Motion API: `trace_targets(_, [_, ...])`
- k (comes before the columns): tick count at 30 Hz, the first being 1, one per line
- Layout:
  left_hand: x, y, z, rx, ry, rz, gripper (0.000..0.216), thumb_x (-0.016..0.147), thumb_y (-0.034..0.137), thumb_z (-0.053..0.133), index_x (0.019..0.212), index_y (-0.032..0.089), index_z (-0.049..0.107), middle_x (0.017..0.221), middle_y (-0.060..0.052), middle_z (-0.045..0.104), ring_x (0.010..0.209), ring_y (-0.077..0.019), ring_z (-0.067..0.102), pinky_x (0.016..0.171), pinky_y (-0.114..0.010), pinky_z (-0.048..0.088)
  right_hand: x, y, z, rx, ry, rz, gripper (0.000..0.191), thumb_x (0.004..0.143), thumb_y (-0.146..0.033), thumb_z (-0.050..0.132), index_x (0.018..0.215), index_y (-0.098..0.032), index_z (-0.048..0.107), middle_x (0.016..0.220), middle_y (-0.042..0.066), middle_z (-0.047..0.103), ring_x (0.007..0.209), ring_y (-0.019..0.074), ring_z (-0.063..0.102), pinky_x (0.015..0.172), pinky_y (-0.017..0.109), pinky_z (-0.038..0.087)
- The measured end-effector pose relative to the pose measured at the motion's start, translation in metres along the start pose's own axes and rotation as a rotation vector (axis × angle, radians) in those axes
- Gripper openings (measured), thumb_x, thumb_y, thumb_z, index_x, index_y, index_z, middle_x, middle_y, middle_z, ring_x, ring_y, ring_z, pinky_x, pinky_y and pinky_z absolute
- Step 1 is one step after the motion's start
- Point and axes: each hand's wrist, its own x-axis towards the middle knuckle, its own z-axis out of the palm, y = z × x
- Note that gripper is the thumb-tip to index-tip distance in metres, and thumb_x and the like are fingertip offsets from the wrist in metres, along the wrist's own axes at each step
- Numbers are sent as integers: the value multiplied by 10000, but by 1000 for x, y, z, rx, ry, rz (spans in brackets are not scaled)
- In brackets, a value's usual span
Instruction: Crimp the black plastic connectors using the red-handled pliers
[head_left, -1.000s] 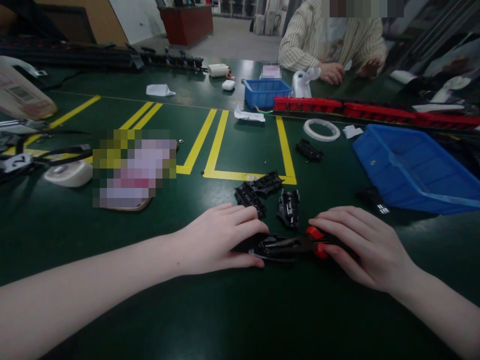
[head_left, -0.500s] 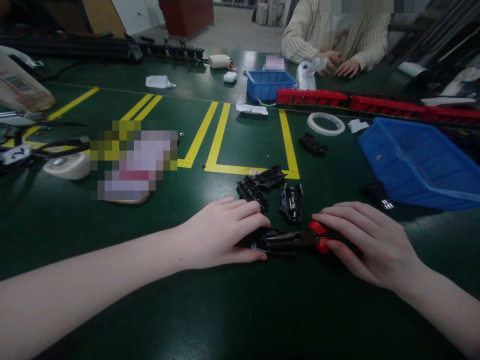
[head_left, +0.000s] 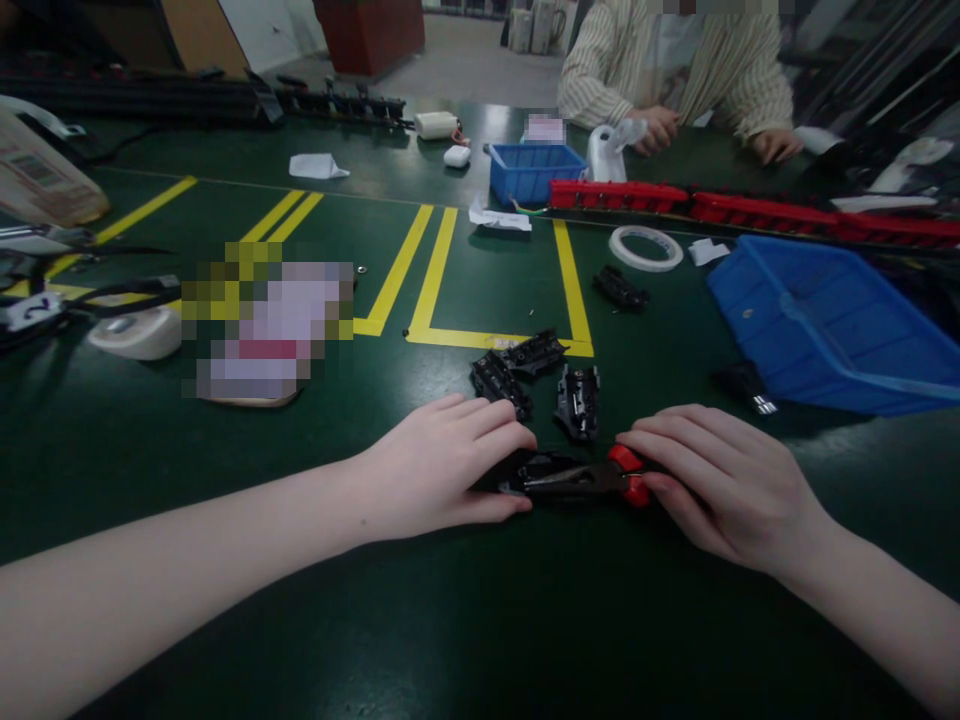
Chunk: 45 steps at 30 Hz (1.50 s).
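Note:
My left hand [head_left: 442, 465] is closed round the left end of a black plastic part [head_left: 517, 482], pressing it to the green tabletop. In my right hand [head_left: 720, 485] are pliers [head_left: 624, 474] with red-and-black handles, the fingers wrapped round the grips. The jaws point left and lie over the black part; their exact contact with it is too dark to make out. Just beyond my hands lie similar black plastic pieces: one upright on the right [head_left: 578, 402], one by my left knuckles [head_left: 501, 384], and one behind that [head_left: 535, 352].
Another black piece [head_left: 621, 288] lies farther off, near a tape roll [head_left: 646, 248]. To the right stands a large blue bin [head_left: 840, 330]. A phone-like object [head_left: 270, 335] and a white mouse-shaped item [head_left: 136, 332] lie left. Across the table sits a person in a striped sleeve [head_left: 600, 75].
Both hands keep their grip, and the pliers have shifted very slightly left. Across the table, the other person's hands have moved apart.

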Motion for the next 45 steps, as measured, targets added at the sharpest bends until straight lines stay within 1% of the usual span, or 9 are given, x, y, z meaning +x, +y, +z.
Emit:
trace_targets(7, [0, 1, -1, 2, -17, -10, 330, 868, 420, 604, 1073, 167, 551, 967, -33, 594, 848, -179, 581, 672, -277, 394, 0, 2, -2, -23, 27, 29, 232, 874, -188, 501, 1089, -142, 576, 942, 128, 671, 843, 241, 605, 679, 371, 514])
trace_targets(13, [-1, 0, 1, 3, 6, 5, 323, 870, 413, 606, 1071, 167, 548, 959, -30, 589, 842, -179, 573, 674, -278, 385, 3, 0, 0, -65, 7, -22, 213, 872, -194, 512, 1050, -101, 582, 932, 139, 672, 837, 241, 601, 663, 364, 510])
trace_targets(18, [-1, 0, 1, -6, 4, 12, 326, 872, 408, 606, 1078, 163, 546, 968, -32, 590, 847, -178, 574, 679, -278, 385, 4, 0, 0, -80, 8, -16, 191, 881, -193, 490, 1029, -122, 588, 920, 124, 671, 811, 222, 601, 649, 349, 504])
trace_targets(21, [0, 0, 1, -7, 4, 13, 327, 878, 407, 599, 1091, 165, 543, 980, -35, 591, 863, -181, 576, 687, -278, 390, 4, 0, -1, -73, 13, -28, 184, 876, -174, 484, 1011, -109, 590, 910, 133, 672, 802, 222, 601, 648, 349, 507])
trace_targets(28, [0, -1, -2, -18, -42, 30, 335, 896, 420, 576, 1117, 171, 535, 997, -37, 593, 856, -174, 575, 687, -270, 395, 4, 4, -1, -65, 27, -53, 202, 866, -152, 456, 1013, -136, 594, 903, 108, 679, 794, 214, 618, 661, 348, 524])
trace_targets(34, [0, 1, -3, 3, -47, 53, 348, 899, 427, 571, 1129, 168, 538, 989, -40, 578, 832, -174, 561, 672, -270, 393, 4, 7, -2, -59, 16, -92, 195, 872, -160, 455, 997, -105, 595, 893, 127, 678, 800, 219, 609, 652, 348, 528])
trace_targets(42, [1, 5, -2, 13, -65, 24, 315, 860, 409, 621, 1036, 158, 547, 944, -34, 589, 824, -175, 561, 686, -269, 415, 5, -11, -5, -38, 8, 14, 181, 875, -162, 459, 969, -127, 609, 887, 115, 674, 785, 208, 596, 655, 348, 505])
trace_targets(45, [1, 4, -1, 12, -66, 27, 293, 849, 418, 620, 964, 158, 546, 894, -24, 588, 794, -174, 551, 666, -274, 413, 7, -13, -6, -26, -4, 14, 185, 884, -174, 452, 948, -119, 616, 877, 118, 676, 776, 206, 590, 640, 341, 502])
